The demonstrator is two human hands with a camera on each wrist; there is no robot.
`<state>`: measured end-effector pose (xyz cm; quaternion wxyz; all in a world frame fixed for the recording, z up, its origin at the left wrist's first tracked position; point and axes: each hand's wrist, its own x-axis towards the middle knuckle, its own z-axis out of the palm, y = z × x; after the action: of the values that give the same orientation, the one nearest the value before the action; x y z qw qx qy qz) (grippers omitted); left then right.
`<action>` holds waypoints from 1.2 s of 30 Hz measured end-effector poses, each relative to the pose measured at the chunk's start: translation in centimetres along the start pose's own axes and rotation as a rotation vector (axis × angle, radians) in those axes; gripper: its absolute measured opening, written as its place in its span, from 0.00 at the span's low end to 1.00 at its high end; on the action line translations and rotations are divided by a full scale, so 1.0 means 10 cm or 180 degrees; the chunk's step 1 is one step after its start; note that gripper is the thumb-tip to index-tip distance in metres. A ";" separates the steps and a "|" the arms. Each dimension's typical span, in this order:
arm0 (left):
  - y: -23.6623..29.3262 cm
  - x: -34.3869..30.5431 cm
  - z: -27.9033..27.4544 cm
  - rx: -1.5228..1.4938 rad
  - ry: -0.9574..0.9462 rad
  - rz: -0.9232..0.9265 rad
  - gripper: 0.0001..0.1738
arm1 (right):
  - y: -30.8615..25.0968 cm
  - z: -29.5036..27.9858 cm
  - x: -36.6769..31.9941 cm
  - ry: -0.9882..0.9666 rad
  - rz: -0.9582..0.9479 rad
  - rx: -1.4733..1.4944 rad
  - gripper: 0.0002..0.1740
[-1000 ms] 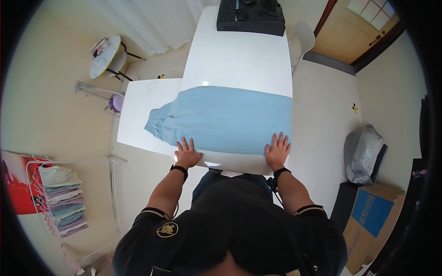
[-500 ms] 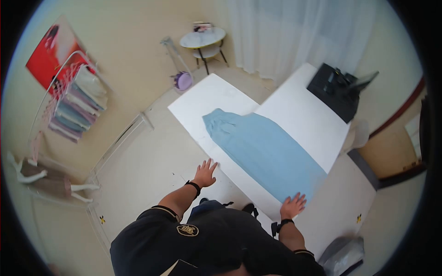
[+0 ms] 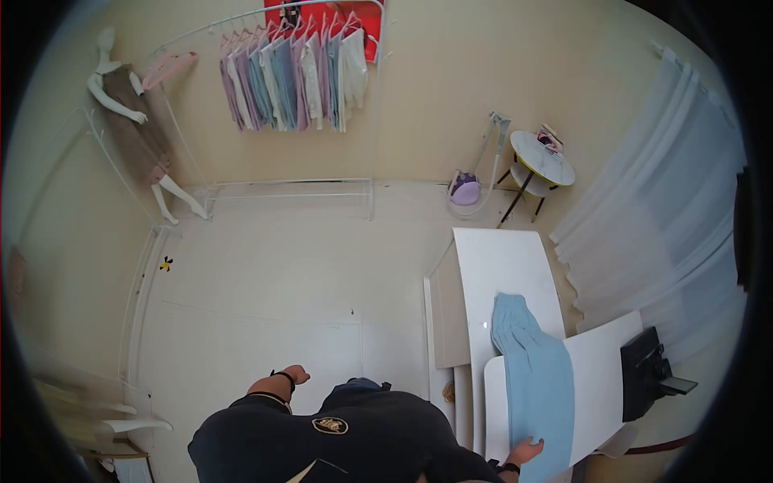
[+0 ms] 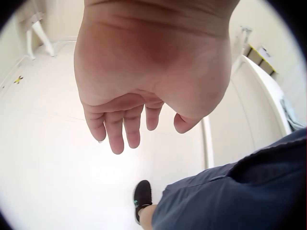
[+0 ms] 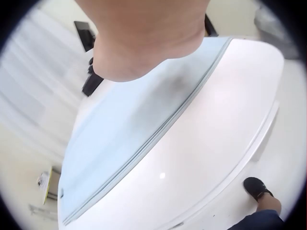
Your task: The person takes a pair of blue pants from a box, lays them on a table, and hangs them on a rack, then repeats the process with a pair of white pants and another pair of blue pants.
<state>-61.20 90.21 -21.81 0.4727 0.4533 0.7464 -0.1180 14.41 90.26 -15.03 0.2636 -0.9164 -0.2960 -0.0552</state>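
Across the far white tabletop (image 3: 507, 258) and the near white tabletop (image 3: 604, 370) lies the light blue garment (image 3: 543, 378), spread lengthwise, part of it on each. Right hand (image 3: 526, 452) is over its near part, fingers loosely extended, no pinch visible; right-wrist view hides the fingers, so can't tell if they touch the cloth. Left hand (image 4: 151, 72) hangs well apart from it, fingers relaxed, nothing held.

Handling, my read: light, soft, limp, not fragile. Likely slides easily on the smooth tops and wrinkles under a one-point pull. Long edge (image 5: 158, 132) shows stacked layers, so pinch through all of them or the top one probably shears off. Best hold: both corners of one end, or flat palms under the body. Gathered end (image 3: 509, 307) is bunched (looks elasticated), so it should give a thicker grab, but may stretch.

Orientation: long axis runs away from the right hand, tilted slightly left in head view. Gathered end points roughly toward the round side table (image 3: 541, 167) by the wall. Near end runs to the bottom of the head view, behind the hand; its limit isn't clear there.
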 end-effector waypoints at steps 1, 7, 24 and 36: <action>-0.16 -0.01 0.00 -0.0132 0.0069 -0.0109 0.26 | -0.28 0.18 0.02 -0.0036 -0.0347 0.0126 0.26; -0.44 -0.10 -0.16 -0.1142 0.0342 0.0182 0.24 | -2.80 0.67 -0.81 -0.1911 -0.1516 0.1418 0.15; -1.42 -0.55 0.51 -0.0670 0.0169 0.0548 0.23 | -4.28 3.68 -1.38 -0.4585 -0.5881 -0.2408 0.18; -1.45 -0.26 -1.08 -0.4713 0.1498 -0.1244 0.20 | -7.95 3.49 -3.38 -0.5481 -0.1875 0.0181 0.12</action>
<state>-78.70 87.14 -17.69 0.4516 -0.1041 0.7770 0.4260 -60.61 145.37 -17.74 -0.0509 -0.5213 -0.6139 0.5906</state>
